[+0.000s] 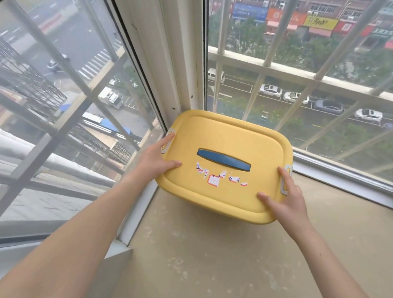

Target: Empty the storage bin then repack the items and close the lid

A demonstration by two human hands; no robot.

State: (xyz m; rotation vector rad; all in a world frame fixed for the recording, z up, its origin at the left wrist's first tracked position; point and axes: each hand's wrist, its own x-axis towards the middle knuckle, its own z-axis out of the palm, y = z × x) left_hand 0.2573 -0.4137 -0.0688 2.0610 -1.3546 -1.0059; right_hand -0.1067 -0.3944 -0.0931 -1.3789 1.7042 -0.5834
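A yellow storage bin (229, 137) sits in the corner of a beige window ledge, its lid on. The lid has a blue handle (224, 159) in the middle and torn sticker remains below it. Grey latches sit at the left end (170, 132) and the right end (287, 178). My left hand (157, 157) grips the bin's left end, thumb on the lid, fingers at the latch. My right hand (285, 199) grips the right end, thumb on the lid, fingers on the latch. The bin's contents are hidden.
The beige ledge (229, 263) stretches toward me in front of the bin. Window panes with white frames (174, 54) and outer bars close off the left and far sides. The ledge's left edge (123, 243) drops off near my left forearm.
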